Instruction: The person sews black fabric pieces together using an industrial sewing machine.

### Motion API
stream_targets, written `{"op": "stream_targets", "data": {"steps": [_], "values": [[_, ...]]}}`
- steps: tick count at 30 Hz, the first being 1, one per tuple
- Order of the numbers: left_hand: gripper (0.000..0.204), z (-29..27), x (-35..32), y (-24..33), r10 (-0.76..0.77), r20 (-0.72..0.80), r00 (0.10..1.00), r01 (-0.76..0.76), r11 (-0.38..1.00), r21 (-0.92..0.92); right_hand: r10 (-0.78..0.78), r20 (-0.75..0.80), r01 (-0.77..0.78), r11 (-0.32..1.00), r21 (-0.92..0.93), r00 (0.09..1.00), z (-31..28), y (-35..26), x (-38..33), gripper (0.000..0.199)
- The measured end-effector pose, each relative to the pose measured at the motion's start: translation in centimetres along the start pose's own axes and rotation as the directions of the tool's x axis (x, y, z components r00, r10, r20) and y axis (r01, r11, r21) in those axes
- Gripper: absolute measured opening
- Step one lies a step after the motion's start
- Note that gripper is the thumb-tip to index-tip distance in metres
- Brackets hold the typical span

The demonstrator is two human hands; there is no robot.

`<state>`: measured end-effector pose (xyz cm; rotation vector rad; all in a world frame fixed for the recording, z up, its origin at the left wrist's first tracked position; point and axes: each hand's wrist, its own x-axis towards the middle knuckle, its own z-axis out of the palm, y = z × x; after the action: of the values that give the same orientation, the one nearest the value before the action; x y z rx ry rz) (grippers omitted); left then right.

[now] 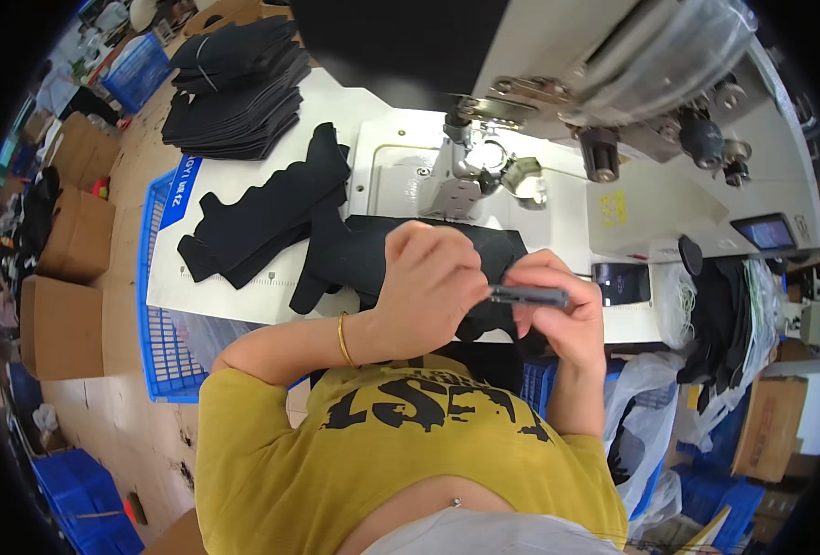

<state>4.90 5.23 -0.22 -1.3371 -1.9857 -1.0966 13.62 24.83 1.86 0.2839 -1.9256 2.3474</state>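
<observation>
Head camera: left of two head-worn fisheyes, upright, unmirrored.
Facing: steeply down and forward over the mustard T-shirt (pixel 271 472).
Hands: left hand (pixel 433 282) and right hand (pixel 575 324), near, about mid-frame.
Industrial sewing machine (pixel 697 213): just beyond, upper right.
Cardboard cartons (pixel 66 328): farther off, left side.
Rim: dark, rounded; worktable (pixel 229 185) edges bowed.
</observation>
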Motion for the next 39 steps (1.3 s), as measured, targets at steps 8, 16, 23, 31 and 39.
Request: {"op": "stream_targets", "data": {"steps": [8, 16, 23, 31, 39], "values": [[0.054, 0.4, 4.2, -5.9, -0.343, -0.132, 0.930, 0.335, 0.939, -0.074, -0.604, 0.306, 0.497, 0.175, -0.850, 0.736, -0.3, -2.2, 7.2, 0.031], [0.056, 2.3, 6.5, -10.4, -0.378, 0.416, 0.827, 0.561, 0.591, -0.579, -0.451, 0.471, 0.590, 0.166, -0.791, 0.758, -2.1, -2.7, 8.3, 0.035], [0.052, 1.8, 6.5, -10.1, -0.429, 0.430, 0.795, 0.607, 0.544, -0.580, -0.371, 0.507, 0.587, 0.143, -0.797, 0.778, -2.3, -3.4, 9.3, 0.031], [0.041, 2.7, 5.6, -10.3, -0.396, 0.334, 0.855, 0.508, 0.514, -0.691, -0.579, 0.558, 0.599, -0.143, -0.788, 0.595, -1.6, 2.1, 8.7, 0.036], [0.048, -0.1, 4.1, -11.3, -0.395, -0.024, 0.918, 0.354, 0.848, -0.394, -0.298, 0.550, 0.530, -0.152, -0.834, 0.780, -5.4, -0.6, 12.0, 0.046]]}}
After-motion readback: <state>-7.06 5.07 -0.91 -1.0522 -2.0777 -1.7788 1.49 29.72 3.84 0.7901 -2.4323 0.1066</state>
